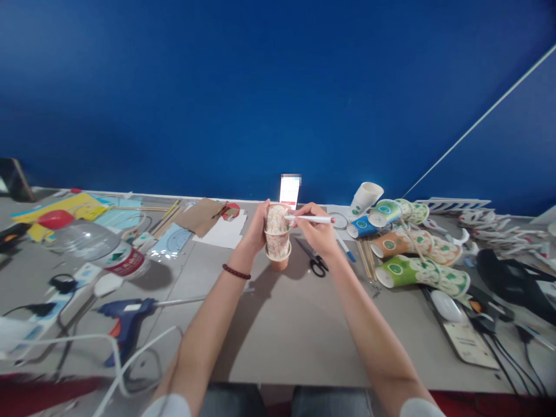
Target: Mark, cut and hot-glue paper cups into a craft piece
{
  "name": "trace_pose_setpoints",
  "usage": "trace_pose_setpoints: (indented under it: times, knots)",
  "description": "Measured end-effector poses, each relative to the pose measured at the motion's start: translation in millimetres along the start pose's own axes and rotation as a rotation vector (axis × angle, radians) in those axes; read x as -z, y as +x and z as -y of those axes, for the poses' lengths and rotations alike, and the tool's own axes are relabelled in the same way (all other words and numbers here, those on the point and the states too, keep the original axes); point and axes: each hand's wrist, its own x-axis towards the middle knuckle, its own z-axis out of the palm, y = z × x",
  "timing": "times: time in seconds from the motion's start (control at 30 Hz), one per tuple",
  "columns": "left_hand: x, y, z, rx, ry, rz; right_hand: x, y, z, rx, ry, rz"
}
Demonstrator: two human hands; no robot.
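A stack of paper cups (277, 237) with a brownish leaf pattern stands upright in the middle of the table. Wrapped round its left side, my left hand (257, 225) steadies it; a dark bead bracelet is on that wrist. My right hand (319, 231) grips a white marker pen (315, 219) with a reddish end. The pen's tip points left, at the upper cup's side; whether it touches the cup I cannot tell. Just behind the cups, a lit phone (289, 191) leans upright near the blue wall. Black-handled scissors (318, 266) lie below my right hand.
At the left are a blue glue gun (130, 318) with a white cable, a plastic bottle (102, 246), a power strip (78, 289) and cardboard (202, 215). Tied paper cups (417, 243), wooden sticks (367, 259), a blue-capped marker (346, 248) and dark cables lie at the right.
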Motion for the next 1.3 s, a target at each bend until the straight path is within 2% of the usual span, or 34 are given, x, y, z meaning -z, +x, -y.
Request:
trace_pose_setpoints:
  times: [0.33, 0.73, 1.3]
  knots:
    - [-0.9, 0, 2, 0.008, -0.021, 0.032, 2, 2, 1, 0.078, 0.021, -0.071]
    - [-9.7, -10, 1, -0.026, 0.025, 0.058, 4, 1, 6, 0.114, -0.075, -0.024]
    - [-11.7, -13, -2, -0.027, 0.046, 0.041, 4, 1, 3, 0.101, -0.075, -0.033]
